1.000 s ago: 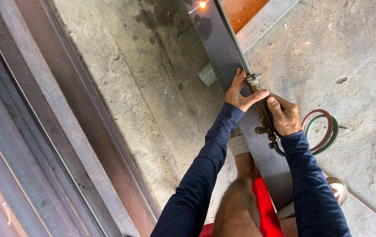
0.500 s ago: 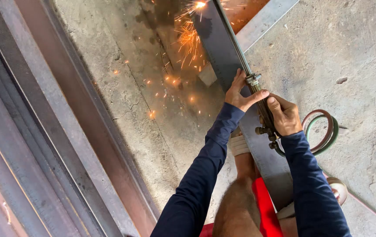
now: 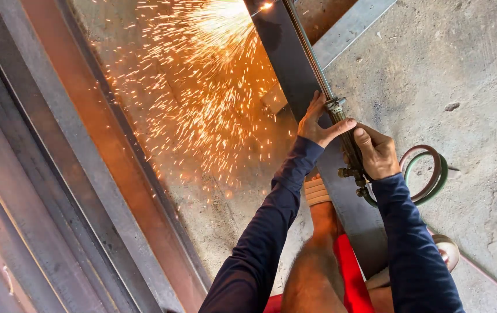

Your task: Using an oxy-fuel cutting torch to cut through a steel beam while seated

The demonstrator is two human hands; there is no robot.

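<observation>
Gripping cutting torch (image 3: 323, 98) two-handed: left hand (image 3: 318, 124) steadies the tube, right hand (image 3: 376, 153) wraps the valve body; sparks (image 3: 202, 87) spray toward 10 o'clock off steel plate (image 3: 286, 58).

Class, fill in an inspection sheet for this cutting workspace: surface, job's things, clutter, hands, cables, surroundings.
Surface: rough grey concrete floor, stained.
Job's things: cutting torch lying along a dark steel plate; sparks spraying left.
Clutter: small pale block beside the plate.
Hands: left hand steadies the torch tube; right hand grips the handle at the valves.
Cables: red and green hoses looped on the floor.
Surroundings: long steel beams at left.
</observation>
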